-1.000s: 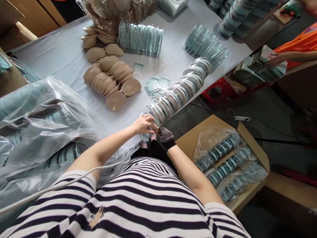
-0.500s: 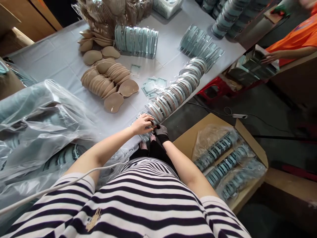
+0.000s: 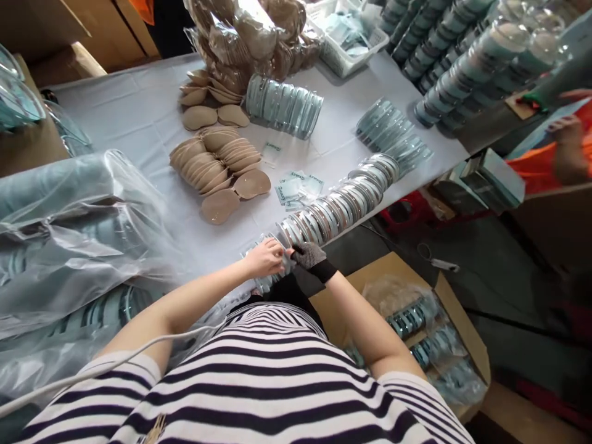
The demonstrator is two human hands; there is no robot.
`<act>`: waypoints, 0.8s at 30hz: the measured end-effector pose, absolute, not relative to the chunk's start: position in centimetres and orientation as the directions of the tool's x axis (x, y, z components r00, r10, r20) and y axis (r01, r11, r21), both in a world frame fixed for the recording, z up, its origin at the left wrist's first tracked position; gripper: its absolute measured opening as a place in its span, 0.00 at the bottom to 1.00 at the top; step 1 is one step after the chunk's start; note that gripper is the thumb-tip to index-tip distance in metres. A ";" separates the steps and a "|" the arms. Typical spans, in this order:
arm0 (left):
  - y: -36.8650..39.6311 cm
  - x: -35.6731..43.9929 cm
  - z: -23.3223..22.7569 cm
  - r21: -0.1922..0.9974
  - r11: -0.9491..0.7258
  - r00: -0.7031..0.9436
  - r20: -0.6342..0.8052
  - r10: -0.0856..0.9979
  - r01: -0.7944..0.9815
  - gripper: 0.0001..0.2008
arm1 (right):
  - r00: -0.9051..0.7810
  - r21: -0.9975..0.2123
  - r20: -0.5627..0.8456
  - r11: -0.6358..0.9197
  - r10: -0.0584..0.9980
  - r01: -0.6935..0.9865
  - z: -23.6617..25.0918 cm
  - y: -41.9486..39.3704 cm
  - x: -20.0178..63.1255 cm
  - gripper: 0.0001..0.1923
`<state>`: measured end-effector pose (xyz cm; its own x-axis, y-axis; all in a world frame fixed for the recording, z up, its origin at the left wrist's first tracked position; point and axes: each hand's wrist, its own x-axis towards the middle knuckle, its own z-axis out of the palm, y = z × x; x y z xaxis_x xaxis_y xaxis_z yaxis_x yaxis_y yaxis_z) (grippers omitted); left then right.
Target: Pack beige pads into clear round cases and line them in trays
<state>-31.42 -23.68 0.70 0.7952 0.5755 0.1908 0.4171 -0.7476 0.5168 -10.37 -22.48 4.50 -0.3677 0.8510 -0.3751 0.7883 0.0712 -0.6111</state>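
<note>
While your left hand (image 3: 266, 256) bends its bare fingers at the near end of the row of round clear cases (image 3: 335, 206), your right hand (image 3: 309, 254), in a dark mesh glove, curls in close to it; whether either one grips a case I cannot tell, since the fingers hide what lies between them. The row lies on its side beside the right edge of the table (image 3: 134, 117), its long axis slanting from your hands away to the right, almost parallel to that edge. Its round faces point along the row, and its far end meets a leaning row of clear cases (image 3: 388, 132). On the white, lightly creased cloth to its left you have printed packets (image 3: 298, 188), then tan cups (image 3: 213, 160) nested in lines. Farther back stand a shorter row of cases (image 3: 284, 106), a bag of tan cups (image 3: 250, 43) and, by the far edge, a white basket (image 3: 342, 65). Clear plastic sheeting (image 3: 83, 246) fills the space at your left. Past the table's right edge, an open carton (image 3: 457, 317) of wrapped cases sits low over a dark floor (image 3: 499, 271), and beyond its right corner shows another person's hand (image 3: 565, 131)
</note>
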 end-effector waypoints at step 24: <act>-11.6 -30.3 2.6 0.848 0.031 0.015 -0.046 0.999 0.530 0.15 | -0.837 -0.935 -0.253 0.098 0.486 0.340 4.5 1.0 -14.7 0.20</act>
<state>-30.33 -11.57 2.62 0.0150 0.9988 -0.0458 0.5296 0.0309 0.8477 -14.73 1.02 4.50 -0.8365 0.4860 -0.2530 0.3400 0.0983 -0.9353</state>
